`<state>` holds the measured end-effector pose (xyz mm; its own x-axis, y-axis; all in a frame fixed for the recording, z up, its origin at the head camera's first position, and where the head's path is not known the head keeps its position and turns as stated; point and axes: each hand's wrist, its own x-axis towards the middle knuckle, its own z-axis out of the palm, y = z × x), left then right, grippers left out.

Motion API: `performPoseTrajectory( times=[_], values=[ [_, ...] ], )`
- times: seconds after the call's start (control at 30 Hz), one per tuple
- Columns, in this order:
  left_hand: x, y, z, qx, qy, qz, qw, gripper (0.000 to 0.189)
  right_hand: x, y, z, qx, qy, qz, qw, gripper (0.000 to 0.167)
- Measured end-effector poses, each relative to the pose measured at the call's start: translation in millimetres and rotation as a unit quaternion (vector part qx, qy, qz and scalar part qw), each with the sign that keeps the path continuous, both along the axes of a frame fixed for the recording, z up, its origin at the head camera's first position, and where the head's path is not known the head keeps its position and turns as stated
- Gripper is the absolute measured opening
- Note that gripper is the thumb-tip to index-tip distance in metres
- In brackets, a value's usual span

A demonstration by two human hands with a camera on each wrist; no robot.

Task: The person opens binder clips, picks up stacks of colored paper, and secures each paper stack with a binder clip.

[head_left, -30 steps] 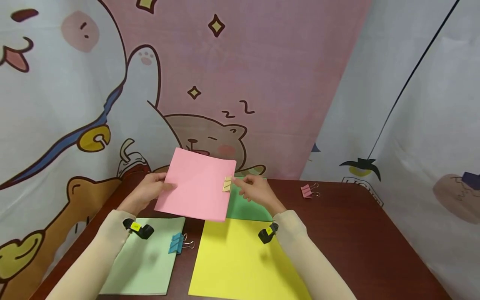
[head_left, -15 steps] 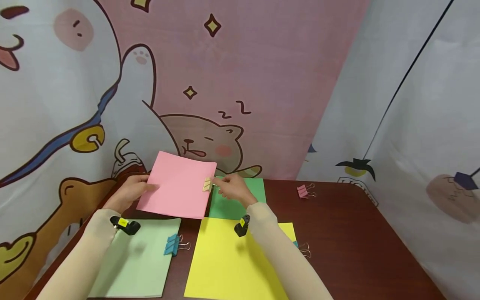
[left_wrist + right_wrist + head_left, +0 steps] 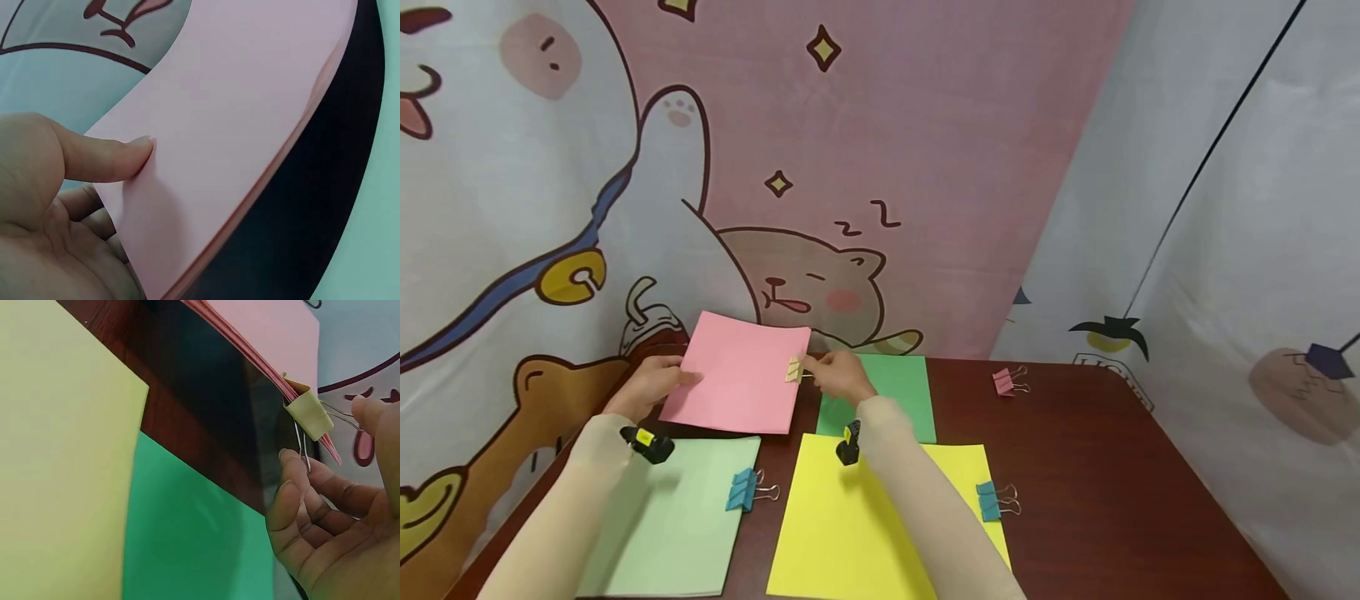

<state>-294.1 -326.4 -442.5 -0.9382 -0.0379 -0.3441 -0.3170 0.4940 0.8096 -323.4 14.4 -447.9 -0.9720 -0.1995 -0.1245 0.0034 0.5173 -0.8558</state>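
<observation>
A stack of pink paper [image 3: 745, 375] is held tilted above the back left of the table. My left hand [image 3: 651, 387] pinches its left edge, the thumb [image 3: 112, 159] lying on top and the other fingers underneath. A pale yellow binder clip [image 3: 309, 415] sits on the stack's right edge, its wire handles spread to either side of the paper. With my right hand [image 3: 842, 379] I hold those handles, thumb at one and fingertips at the other. In the right wrist view several sheet edges show inside the clip.
Light green paper [image 3: 677, 517] with a blue binder clip [image 3: 743, 490] lies front left. Yellow paper [image 3: 827, 533] with another blue clip [image 3: 990, 502] lies front centre, green paper [image 3: 902, 400] behind it. A pink binder clip [image 3: 1006, 382] rests at the back right. A printed curtain [image 3: 940, 167] hangs behind.
Both hands have carried the pink stack and its clip leftward and slightly down. More of the green paper and the blue clip on the yellow paper now show.
</observation>
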Motion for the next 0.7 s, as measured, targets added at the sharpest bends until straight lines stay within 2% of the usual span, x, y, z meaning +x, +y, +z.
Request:
performPoseTrajectory(
  times=[0.1, 0.2, 0.33, 0.43, 0.57, 0.7],
  values=[
    [-4.5, -2.9, -5.3, -0.003, 0.001, 0.002, 1.0, 0.08, -5.9, -6, -6.9, 0.015, -0.003, -0.008, 0.9999, 0.057],
    [-7.9, -4.9, -9.4, -0.012, -0.002, 0.001, 0.9999, 0.079, -15.2, -10, -17.0, 0.035, -0.002, -0.006, 0.9994, 0.062],
    [-10.3, -5.7, -12.1, -0.028, -0.008, 0.003, 0.9996, 0.08, -49.0, -19, -57.8, 0.069, 0.02, 0.004, 0.9974, 0.071],
    [-11.2, -7.0, -13.4, -0.042, -0.005, 0.008, 0.9991, 0.076, -73.0, -24, -85.4, 0.085, 0.019, 0.022, 0.9959, 0.072],
    [-12.7, -7.8, -18.2, -0.068, 0.007, 0.015, 0.9975, 0.057, -85.3, -27, -95.3, 0.107, 0.012, 0.052, 0.9929, 0.072],
    [-16.4, -7.5, -24.4, -0.098, 0.014, 0.027, 0.9947, 0.044, -87.5, -30, -97.0, 0.137, 0.032, 0.056, 0.9885, 0.073]
  ],
)
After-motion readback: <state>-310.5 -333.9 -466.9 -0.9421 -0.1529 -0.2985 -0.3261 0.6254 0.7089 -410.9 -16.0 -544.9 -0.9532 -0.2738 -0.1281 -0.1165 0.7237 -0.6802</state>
